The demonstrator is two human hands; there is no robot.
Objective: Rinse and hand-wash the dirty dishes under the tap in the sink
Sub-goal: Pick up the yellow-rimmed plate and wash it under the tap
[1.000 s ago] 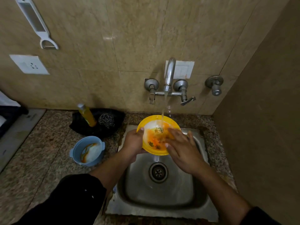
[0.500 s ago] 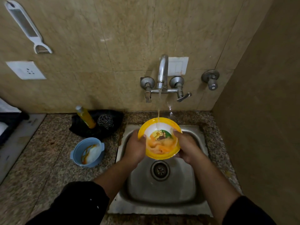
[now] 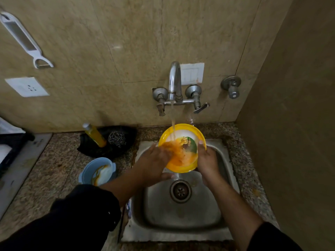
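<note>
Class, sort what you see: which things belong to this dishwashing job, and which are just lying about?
Job in hand: left hand, right hand, yellow bowl, tap, sink, dirty blue bowl, steel scrubber, yellow bottle.

Lying about: white peeler, wall socket, switch plate, spare valve.

No legible text anywhere; the print inside the yellow bowl [image 3: 184, 126] seems wordless.

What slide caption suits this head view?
Left hand reaches into the yellow bowl under the running tap; right hand grips its rim.
</note>
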